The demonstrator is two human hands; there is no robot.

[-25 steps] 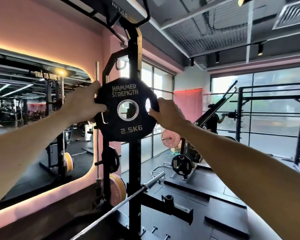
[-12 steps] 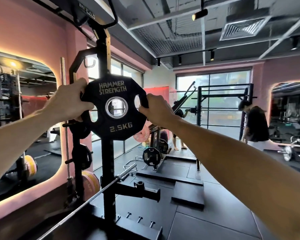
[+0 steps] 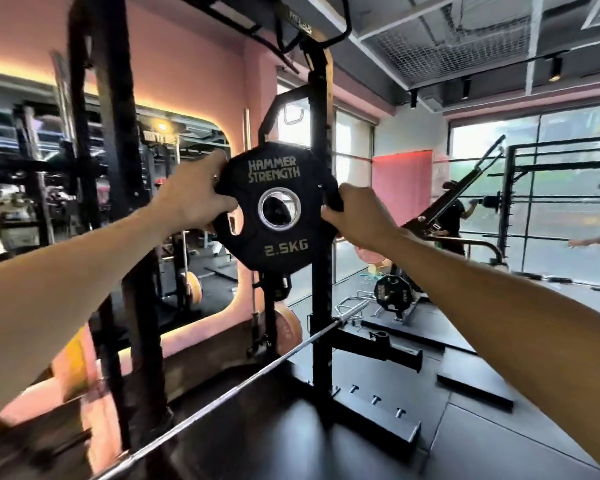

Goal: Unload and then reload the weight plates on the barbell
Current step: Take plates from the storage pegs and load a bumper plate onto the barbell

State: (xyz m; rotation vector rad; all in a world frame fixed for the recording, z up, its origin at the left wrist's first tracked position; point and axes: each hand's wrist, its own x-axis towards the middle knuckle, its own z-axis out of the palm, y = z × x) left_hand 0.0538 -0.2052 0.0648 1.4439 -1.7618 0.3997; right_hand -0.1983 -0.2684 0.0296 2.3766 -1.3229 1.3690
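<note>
You hold the black weight plate (image 3: 278, 209) up at arm's length with both hands, its face toward you, upright, the words HAMMER STRENGTH above its steel-ringed centre hole and 2.5KG below; your left hand (image 3: 196, 199) grips the plate's left edge, thumb curled across the front near a handle slot, fingers reaching over the upper rim; your right hand (image 3: 355, 216) grips the right edge, fingers wrapped round it through the slot there. The plate hangs in front of the black upright post of the rack (image 3: 321, 237), hiding part of it; whether it touches the post you cannot tell from here. Below your arms the bare steel barbell (image 3: 257, 370) runs slantwise from the lower left up toward the rack, well under the plate; an orange plate (image 3: 288, 329) sits low on the rack behind the bar; a mirror (image 3: 174, 209) with a glowing rim covers the pink wall at left; another black plate (image 3: 392, 294) stands on the floor farther back; a person in dark clothes (image 3: 452, 216) stands by the windows.
</note>
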